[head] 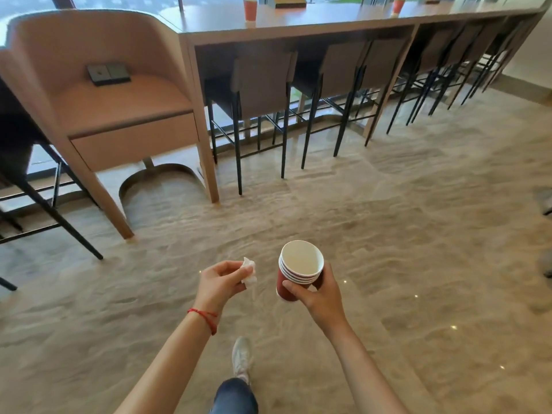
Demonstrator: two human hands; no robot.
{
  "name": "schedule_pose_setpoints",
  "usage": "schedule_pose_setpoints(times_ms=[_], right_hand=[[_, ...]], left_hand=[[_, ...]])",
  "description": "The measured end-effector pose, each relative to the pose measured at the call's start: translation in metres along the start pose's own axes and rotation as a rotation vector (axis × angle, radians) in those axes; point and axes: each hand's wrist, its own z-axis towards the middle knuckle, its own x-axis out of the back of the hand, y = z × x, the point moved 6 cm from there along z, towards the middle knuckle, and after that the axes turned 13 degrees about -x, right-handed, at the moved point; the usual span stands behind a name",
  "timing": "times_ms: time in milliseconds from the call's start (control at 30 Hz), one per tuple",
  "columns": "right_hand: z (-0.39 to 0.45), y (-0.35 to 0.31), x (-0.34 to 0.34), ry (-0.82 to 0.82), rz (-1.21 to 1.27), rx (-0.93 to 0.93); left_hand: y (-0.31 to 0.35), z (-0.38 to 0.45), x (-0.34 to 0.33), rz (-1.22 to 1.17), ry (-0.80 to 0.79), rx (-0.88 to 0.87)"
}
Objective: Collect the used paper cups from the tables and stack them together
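1. Stack of red paper cups point(299, 271) sits in the right hand point(318, 291), fingers and thumb curled round its lower half. Several white rims show nested one inside the other; the mouth faces up and tips slightly toward the left hand. The top cup looks empty.

2. Left hand point(219, 282) pinches a crumpled white tissue point(249, 271) between thumb and fingers. The two hands are held apart at about the same height, the tissue near the stack but not touching it. A red string bracelet point(206, 318) is on the left wrist.

3. Remaining cups: two more red cups stand upright on the long worktop point(328, 20) ahead. The left cup point(250, 9) is almost straight ahead, up and far from the hands; the right cup point(398, 6) is farther along, ahead and to the right. Both are well apart from the hands, with open floor and a row of stools point(263, 85) between.

4. Key relation: both standing cups and the held stack have their long axes roughly vertical, mouths up, so a collected cup should drop straight into the stack, or the stack into it.

5. Judgement: the left cup is the nearer target. The left hand is the natural one to lift it, yet the tissue occupies it; the tissue likely has to be tucked away or into the stack first.

6. One shoe point(241, 358) is forward on the floor, pointing toward the worktop.
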Motion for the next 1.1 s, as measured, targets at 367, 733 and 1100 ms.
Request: schedule_pose_setpoints(times_ms=[367, 733, 1100], right_hand=[[0.185, -0.083, -0.061, 0.003, -0.006, 0.048], [0.361, -0.148, -0.09, -0.032, -0.001, 0.065], [0.574, -0.245, -0.088, -0.134, -0.028, 0.149]], left_hand=[[0.047, 0.21, -0.023, -0.033, -0.022, -0.017], [0.078, 0.385, -0.053, -0.008, 0.022, -0.036], [0.12, 0.579, -0.138, 0.004, 0.046, -0.085]])
